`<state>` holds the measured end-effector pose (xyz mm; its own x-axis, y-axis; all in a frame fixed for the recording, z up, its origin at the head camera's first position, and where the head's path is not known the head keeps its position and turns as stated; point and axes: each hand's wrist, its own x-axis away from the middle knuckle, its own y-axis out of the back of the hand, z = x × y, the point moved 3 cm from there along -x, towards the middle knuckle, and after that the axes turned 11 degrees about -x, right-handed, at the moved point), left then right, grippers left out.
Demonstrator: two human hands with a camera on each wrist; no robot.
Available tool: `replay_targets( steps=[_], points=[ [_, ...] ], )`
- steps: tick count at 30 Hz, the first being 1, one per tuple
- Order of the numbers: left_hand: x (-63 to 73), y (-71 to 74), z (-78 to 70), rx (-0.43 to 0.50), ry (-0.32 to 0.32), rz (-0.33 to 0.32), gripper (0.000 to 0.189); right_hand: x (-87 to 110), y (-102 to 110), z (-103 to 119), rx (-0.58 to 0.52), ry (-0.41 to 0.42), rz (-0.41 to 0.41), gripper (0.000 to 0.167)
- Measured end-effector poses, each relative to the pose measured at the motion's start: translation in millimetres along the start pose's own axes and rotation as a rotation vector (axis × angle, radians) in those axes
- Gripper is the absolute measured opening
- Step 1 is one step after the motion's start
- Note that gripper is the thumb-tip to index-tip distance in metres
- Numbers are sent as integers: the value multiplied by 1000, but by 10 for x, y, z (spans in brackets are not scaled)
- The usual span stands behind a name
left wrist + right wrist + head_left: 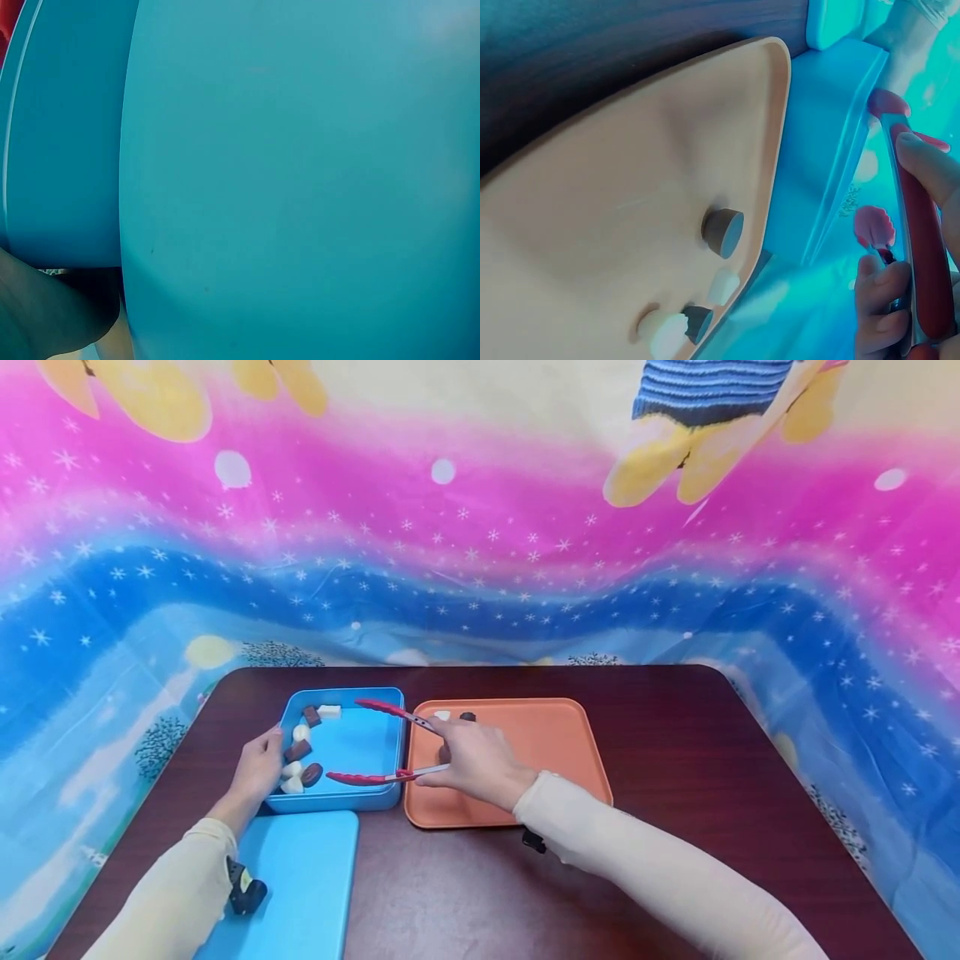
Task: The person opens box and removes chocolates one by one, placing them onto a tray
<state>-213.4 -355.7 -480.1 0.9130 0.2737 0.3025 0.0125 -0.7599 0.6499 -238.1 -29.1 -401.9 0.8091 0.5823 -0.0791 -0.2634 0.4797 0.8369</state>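
Observation:
My right hand (483,762) holds a pair of tongs (381,707) with red tips. The tongs' arms are spread wide across the right part of a blue box (367,739), with nothing between the tips. Along the box's left side lie several brown and white chocolate-like pieces (297,751). My left hand (258,768) grips the box's left wall, thumb up at the rim. Beside the box is an orange tray (558,752), partly covered by my right hand. Dark (724,234) and white pieces (724,287) stand on it in the right wrist view.
A flat blue lid (307,877) lies in front of the box, beneath my left forearm; it fills most of the left wrist view. Everything rests on a dark reddish table (660,752). A colourful printed cloth (480,568) hangs behind the table.

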Motion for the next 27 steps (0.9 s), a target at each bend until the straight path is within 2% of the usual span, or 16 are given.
replay_targets(
  steps=[6, 9, 13, 19, 27],
  points=[
    [0, 12, 23, -3, 11, 4, 69, -108, -87, 83, 65, 50, -8, 69],
    [-7, 12, 30, -3, 18, 2, 69, -157, -134, 134, 71, 65, 7, 70],
    [-17, 3, 30, -2, 23, -8, 70, -208, -194, 212, 135, 82, 42, 68],
    [-34, -14, 11, -14, -10, -21, 67, -227, -286, 294, 209, 85, 97, 62],
    [-40, -2, 17, -15, -16, -38, 66, -285, -329, 413, 257, 174, 112, 55]
  ],
)
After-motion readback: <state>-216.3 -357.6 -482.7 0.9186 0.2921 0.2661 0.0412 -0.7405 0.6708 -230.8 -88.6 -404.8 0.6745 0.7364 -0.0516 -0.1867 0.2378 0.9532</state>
